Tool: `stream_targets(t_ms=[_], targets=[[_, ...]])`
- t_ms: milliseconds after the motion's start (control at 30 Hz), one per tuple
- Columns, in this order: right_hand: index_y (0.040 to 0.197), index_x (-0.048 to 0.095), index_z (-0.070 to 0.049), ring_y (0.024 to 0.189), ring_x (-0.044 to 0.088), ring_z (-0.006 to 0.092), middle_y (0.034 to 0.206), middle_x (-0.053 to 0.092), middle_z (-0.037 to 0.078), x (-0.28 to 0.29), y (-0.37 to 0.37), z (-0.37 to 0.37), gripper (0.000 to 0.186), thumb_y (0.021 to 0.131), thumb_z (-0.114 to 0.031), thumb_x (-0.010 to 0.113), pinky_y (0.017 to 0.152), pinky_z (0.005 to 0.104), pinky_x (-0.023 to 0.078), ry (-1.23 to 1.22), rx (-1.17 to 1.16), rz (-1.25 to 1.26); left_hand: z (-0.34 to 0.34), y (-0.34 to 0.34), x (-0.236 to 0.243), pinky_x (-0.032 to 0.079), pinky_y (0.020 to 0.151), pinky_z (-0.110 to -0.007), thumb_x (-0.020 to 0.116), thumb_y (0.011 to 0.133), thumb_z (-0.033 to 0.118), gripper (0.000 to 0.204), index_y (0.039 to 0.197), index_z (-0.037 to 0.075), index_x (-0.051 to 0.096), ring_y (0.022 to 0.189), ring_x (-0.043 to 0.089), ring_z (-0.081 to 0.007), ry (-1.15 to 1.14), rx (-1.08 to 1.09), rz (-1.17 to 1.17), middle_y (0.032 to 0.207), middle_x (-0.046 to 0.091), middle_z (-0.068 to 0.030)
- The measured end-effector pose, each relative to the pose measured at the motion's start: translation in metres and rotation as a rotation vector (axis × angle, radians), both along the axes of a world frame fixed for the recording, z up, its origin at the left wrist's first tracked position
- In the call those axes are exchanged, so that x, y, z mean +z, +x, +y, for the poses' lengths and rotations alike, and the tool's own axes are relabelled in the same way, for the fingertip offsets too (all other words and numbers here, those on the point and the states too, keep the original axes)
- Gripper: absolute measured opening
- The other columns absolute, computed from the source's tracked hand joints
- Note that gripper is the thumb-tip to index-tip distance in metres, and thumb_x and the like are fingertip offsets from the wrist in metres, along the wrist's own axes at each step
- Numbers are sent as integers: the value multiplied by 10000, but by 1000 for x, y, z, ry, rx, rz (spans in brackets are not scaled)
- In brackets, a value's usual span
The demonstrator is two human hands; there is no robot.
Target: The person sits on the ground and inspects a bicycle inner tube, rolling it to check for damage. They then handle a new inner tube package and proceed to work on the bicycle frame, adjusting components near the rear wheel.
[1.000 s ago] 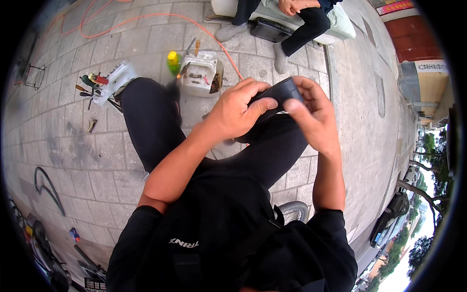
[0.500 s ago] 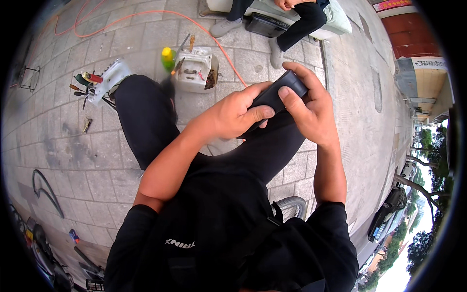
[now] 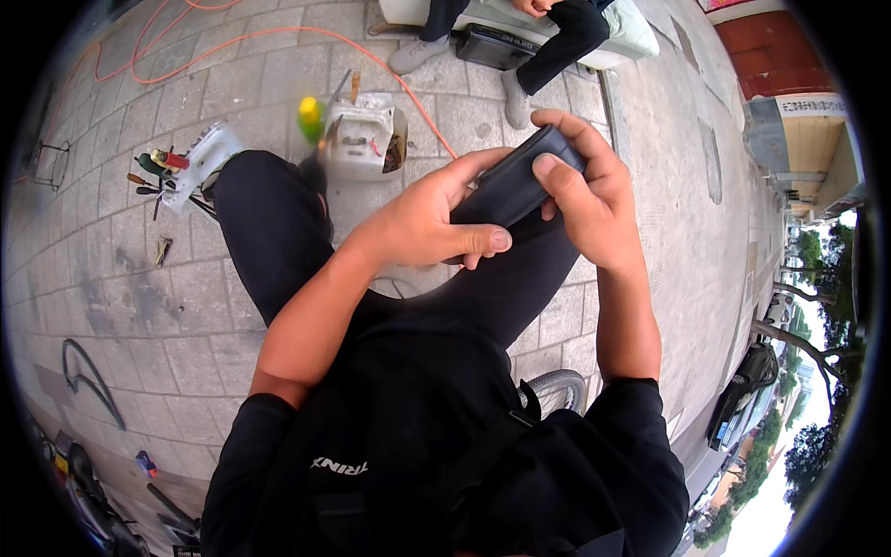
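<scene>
Black, smooth, elongated block with rounded edges, plastic or rubber by the look of it. It's held in the air above the black cloth trousers, slanted, one end up and to the right. Bare left hand grasps the lower-left end, thumb along the near side. Bare right hand grips the upper-right end, thumb on the broad face, fingers curled round.

My read on handling: fairly light, stiff, no flex I can see, not very fragile. Smooth face could slip, so I'd hold across the long sides, one hand near each end, as here.

Can't confirm from my feed: material, weight, underside; lower-left end is partly behind the left hand. Further out, white cut-away plastic container has contents too small to identify. Green bottle with yellow cap beside it is blurred. Thin orange hose drops out of sight near the left hand. Black-tyred bicycle wheel is partly behind the black shirt. Seated person in dark trousers is cut off by the top edge.
</scene>
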State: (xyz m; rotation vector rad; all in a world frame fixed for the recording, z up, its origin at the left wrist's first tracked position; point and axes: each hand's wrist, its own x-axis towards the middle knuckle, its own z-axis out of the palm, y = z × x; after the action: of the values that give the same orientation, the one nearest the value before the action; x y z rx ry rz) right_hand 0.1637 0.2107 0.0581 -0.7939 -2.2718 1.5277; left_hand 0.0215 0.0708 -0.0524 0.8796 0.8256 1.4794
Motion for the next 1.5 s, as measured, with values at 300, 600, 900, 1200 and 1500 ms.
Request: stream_targets(t_ms=[300, 600, 900, 1200, 1500], targets=[[1339, 565, 60, 419, 383, 72, 579, 477, 13, -33, -1, 9, 490, 1038, -325, 529, 410, 236, 418, -1070, -91, 203, -7, 4, -14, 574, 689, -263, 671, 1053, 208, 284, 1186, -42, 660, 771, 694, -114, 97, 108, -45, 943, 753, -108], [1266, 605, 30, 434, 364, 74, 806, 658, 91, -55, 0, 6, 427, 1035, -317, 509, 397, 235, 366, -1146, -16, 139, 6, 18, -32, 553, 791, -276, 679, 1050, 193, 227, 1135, 4, 589, 883, 677, -124, 194, 264, -81, 1009, 724, -92], [1251, 676, 29, 574, 496, 79, 852, 644, 47, -75, 12, 13, 444, 1061, -332, 501, 527, 226, 423, -816, 98, -47, 3, 18, -19, 530, 950, -348, 782, 966, 266, 481, 1330, -9, 630, 1147, 620, -210, 154, 572, 394, 1284, 606, -143], [1295, 679, 2, 864, 614, 80, 978, 690, 34, -48, 14, 7, 363, 1054, -268, 659, 764, 249, 521, -159, -14, -22, 8, 29, -38, 527, 772, -283, 798, 960, 249, 346, 1165, -7, 685, 872, 622, -121, -22, 515, 490, 1032, 633, -49], [1257, 686, 4, 910, 606, 77, 1001, 693, 14, -32, 14, 3, 316, 1008, -185, 737, 837, 231, 497, 88, -86, 154, -17, 12, -36, 543, 902, -318, 846, 906, 316, 508, 1250, -14, 669, 1020, 703, -183, 9, 280, 401, 1098, 734, -128]])
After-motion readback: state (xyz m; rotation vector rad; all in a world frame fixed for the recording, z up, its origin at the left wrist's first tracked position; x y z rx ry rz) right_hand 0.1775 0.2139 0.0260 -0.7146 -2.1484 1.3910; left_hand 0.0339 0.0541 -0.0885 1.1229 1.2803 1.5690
